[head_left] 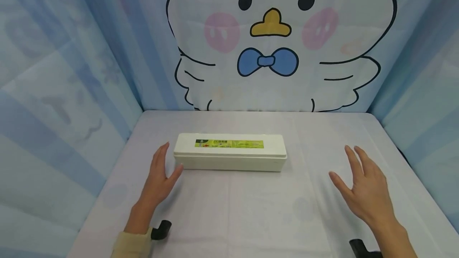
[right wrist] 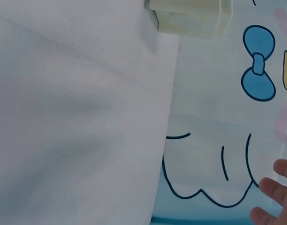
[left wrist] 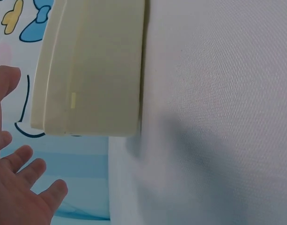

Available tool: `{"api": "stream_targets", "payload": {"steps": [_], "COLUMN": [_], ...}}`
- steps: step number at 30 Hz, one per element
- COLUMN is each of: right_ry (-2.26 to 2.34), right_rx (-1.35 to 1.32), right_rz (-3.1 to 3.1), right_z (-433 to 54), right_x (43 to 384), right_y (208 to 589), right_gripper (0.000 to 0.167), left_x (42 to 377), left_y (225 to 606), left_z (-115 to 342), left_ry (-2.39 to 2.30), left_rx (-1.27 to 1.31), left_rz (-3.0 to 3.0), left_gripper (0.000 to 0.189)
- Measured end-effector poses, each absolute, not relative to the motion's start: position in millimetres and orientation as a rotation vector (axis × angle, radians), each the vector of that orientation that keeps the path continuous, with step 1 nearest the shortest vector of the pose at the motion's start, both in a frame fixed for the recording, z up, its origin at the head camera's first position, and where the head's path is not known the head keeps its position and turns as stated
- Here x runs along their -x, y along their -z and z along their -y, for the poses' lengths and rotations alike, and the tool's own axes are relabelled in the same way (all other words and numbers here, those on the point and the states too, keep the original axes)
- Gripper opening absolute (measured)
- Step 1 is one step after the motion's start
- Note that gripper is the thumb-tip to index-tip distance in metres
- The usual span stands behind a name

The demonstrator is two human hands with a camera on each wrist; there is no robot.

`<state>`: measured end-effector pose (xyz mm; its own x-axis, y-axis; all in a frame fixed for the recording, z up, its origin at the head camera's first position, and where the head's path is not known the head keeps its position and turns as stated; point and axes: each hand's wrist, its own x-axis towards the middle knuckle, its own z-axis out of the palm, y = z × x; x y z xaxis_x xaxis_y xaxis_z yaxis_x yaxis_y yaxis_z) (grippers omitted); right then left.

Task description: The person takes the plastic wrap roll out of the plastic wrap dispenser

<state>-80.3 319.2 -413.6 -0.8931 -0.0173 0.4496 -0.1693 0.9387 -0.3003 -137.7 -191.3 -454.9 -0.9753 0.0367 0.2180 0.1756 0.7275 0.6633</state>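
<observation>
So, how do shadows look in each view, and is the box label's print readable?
Head view: faint shadows on the table beside the left hand and right hand; print on the label is illegible. Left wrist view: a broad, soft-edged shadow near the box. Right wrist view: soft dark bands on the table.

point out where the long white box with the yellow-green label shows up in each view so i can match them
Head: the long white box lies centred, just below the middle of the picture.
Left wrist: the long white box fills the upper left, cut off by the top edge.
Right wrist: only one end of the long white box shows, at the top, right of centre.
Shared landmark: the printed blue bow tie.
</observation>
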Motion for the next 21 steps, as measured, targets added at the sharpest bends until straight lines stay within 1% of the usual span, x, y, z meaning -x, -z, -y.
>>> {"api": "stream_targets", "payload": {"steps": [11, 21], "right_ry": [-0.454, -0.437], "right_rx": [-0.13, -0.162], "right_rz": [2.715, 2.745], "right_z": [-306, -291], "right_x": [87, 95], "right_y": [410, 409], "right_gripper": [0.082, 0.084], "left_x": [143, 145], "left_y": [461, 458], "left_z": [191, 189], "left_ry": [1.21, 1.244], "left_rx": [0.12, 0.084], "left_rz": [2.739, 2.775], "left_gripper": [0.088, 0.092]}}
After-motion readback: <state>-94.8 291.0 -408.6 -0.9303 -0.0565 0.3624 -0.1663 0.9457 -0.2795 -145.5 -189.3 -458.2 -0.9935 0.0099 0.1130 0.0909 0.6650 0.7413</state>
